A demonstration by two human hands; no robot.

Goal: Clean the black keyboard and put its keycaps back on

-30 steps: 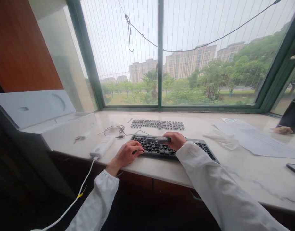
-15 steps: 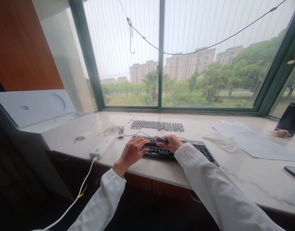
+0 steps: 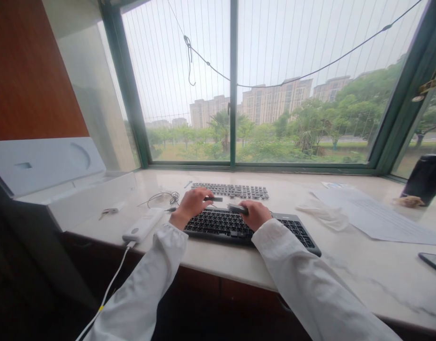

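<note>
Just above the back left of a black keyboard (image 3: 218,221), my left hand (image 3: 194,204) pinches a small dark bar (image 3: 214,199), shaped like a long keycap. My right hand (image 3: 257,215) is closed around a stubby dark grey tool (image 3: 238,208) over the middle of the keyboard. Its exact kind cannot be made out. Many sockets on the keyboard show no caps, and a few dark caps remain near its front edge. Behind it, loose grey keycaps (image 3: 232,191) lie in rows.
A white power strip (image 3: 144,224) and a thin black cable (image 3: 164,195) lie left of the keyboard. Farther left stands an open white box (image 3: 90,194). To the right are crumpled plastic (image 3: 324,213), paper sheets (image 3: 377,215), a phone (image 3: 432,261) and a black cylinder (image 3: 424,180).
My left hand has moved up and back from the keys to the keyboard's rear edge, with the dark bar now plainly between its fingers. My right hand keeps the tool in nearly the same place.
</note>
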